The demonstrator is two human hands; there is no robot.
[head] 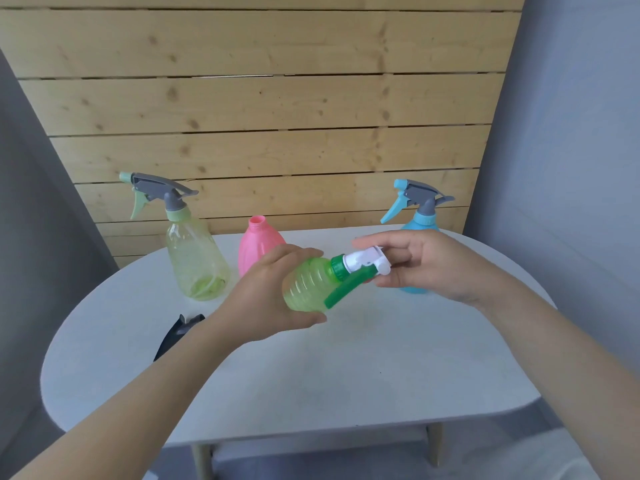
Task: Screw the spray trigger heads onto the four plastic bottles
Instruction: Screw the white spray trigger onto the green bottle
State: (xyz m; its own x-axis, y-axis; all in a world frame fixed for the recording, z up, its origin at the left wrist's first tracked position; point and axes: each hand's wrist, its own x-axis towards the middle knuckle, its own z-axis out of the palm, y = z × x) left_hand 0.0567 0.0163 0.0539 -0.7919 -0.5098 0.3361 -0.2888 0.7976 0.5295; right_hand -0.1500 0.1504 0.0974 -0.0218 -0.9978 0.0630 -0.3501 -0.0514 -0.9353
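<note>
My left hand [273,296] grips a ribbed light-green bottle [308,285], held tilted above the table with its neck pointing right. A white trigger head [367,262] with a green collar and green lever sits on that neck, and my right hand [426,263] holds it. A pink bottle [258,245] stands behind with an open neck and no head. At the back left stands a clear yellow-green bottle [195,258] with a grey and mint head on it. A blue bottle [420,220] with a grey and blue head stands at the back right, partly hidden by my right hand.
A dark trigger head [176,332] lies on the white oval table [346,375] at the left, partly hidden by my left forearm. A wooden slat wall rises behind the table. Grey walls flank it.
</note>
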